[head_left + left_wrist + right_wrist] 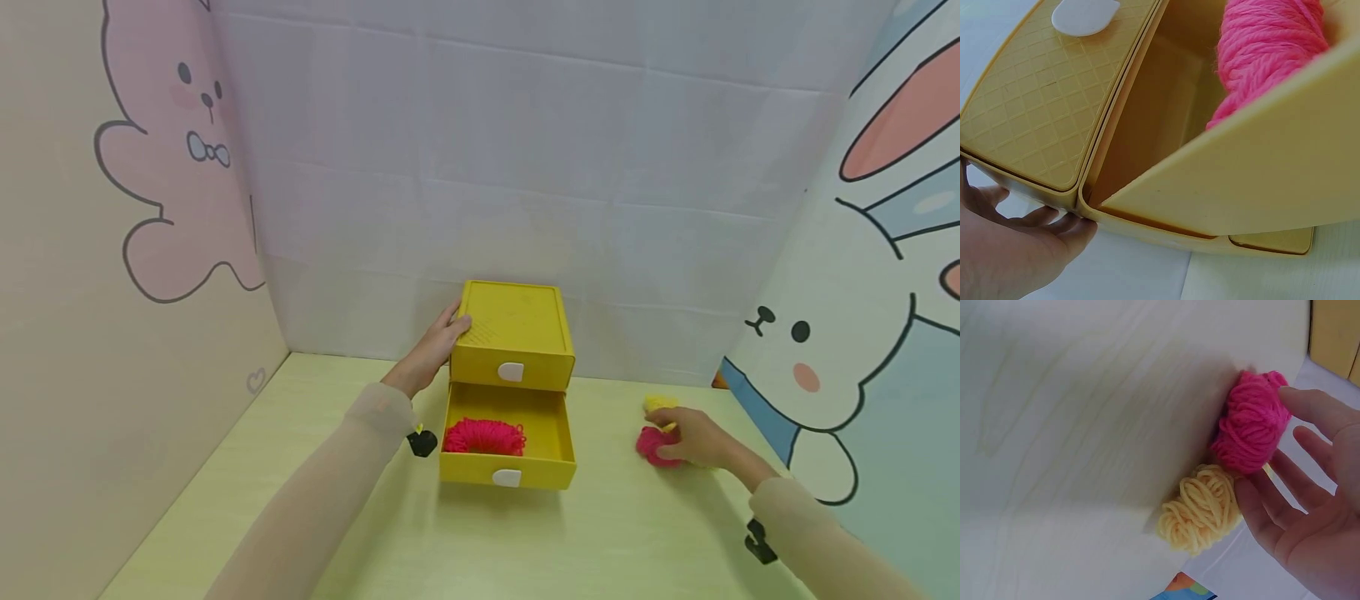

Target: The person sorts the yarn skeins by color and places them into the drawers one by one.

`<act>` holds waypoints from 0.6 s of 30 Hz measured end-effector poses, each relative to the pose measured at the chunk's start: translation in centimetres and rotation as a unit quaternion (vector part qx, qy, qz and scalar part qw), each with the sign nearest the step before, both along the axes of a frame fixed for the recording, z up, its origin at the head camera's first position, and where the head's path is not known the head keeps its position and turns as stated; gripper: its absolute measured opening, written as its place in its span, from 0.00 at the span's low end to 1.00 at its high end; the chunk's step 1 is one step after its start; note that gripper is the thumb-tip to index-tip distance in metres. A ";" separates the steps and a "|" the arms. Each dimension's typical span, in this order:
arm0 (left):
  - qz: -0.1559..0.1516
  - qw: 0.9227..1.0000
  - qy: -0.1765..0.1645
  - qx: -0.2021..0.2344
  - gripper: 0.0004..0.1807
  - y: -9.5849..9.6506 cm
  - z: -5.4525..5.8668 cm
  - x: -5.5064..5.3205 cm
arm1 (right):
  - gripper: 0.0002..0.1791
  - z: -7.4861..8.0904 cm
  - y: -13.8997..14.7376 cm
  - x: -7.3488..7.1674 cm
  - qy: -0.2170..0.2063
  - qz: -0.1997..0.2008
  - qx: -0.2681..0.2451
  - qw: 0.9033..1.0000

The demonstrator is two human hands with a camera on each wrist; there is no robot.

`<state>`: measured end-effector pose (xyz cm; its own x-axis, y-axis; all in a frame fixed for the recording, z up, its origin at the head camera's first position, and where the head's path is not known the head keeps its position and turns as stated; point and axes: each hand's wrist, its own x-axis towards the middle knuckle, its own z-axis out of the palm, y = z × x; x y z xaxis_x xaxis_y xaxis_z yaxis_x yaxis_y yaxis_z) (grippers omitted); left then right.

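My left hand [435,346] rests against the left side of a yellow two-drawer box [517,312], close to its top edge. In the left wrist view its bent fingers [1075,234] touch the side wall. The lower drawer [551,471] is pulled out, with a bundle of pink yarn [483,436] inside; the upper drawer [536,372] is closed. Off to the right, my right hand [697,437] is at a second pink yarn ball [1254,422], thumb at one end and loosely spread fingers beside it. A pale yellow yarn ball [1200,509] lies alongside, near the fingertips.
The box stands on a light wood table [622,533], close to a white cloth backdrop [517,167]. Side panels with a pink bear drawing [176,192] and a rabbit drawing [832,325] border the table at left and right.
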<state>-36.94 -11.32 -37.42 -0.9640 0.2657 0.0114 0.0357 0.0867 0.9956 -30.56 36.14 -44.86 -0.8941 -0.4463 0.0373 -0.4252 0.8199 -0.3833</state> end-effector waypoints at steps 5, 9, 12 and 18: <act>0.002 1.000 -0.001 0.001 0.38 0.0 0.0 0.0 | 0.27 -0.4 -0.3 0.0 0.010 -0.002 0.002 1.000; 0.003 1.000 -0.002 -0.001 0.38 0.0 0.1 0.1 | 0.27 -0.6 -0.8 0.0 -0.009 -0.008 0.001 1.000; 0.004 1.000 -0.003 -0.001 0.38 0.0 0.1 0.1 | 0.26 -0.8 -1.0 0.1 -0.031 -0.016 0.002 0.999; 0.008 1.000 -0.003 0.000 0.38 0.2 0.1 0.1 | 0.25 -0.9 -1.4 0.5 -0.058 -0.016 -0.013 0.998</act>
<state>-36.83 -11.15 -37.30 -0.9681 0.2506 0.0054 0.0281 0.0873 0.9958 -30.09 34.69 -45.75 -0.9067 -0.4181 -0.0565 -0.3510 0.8217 -0.4490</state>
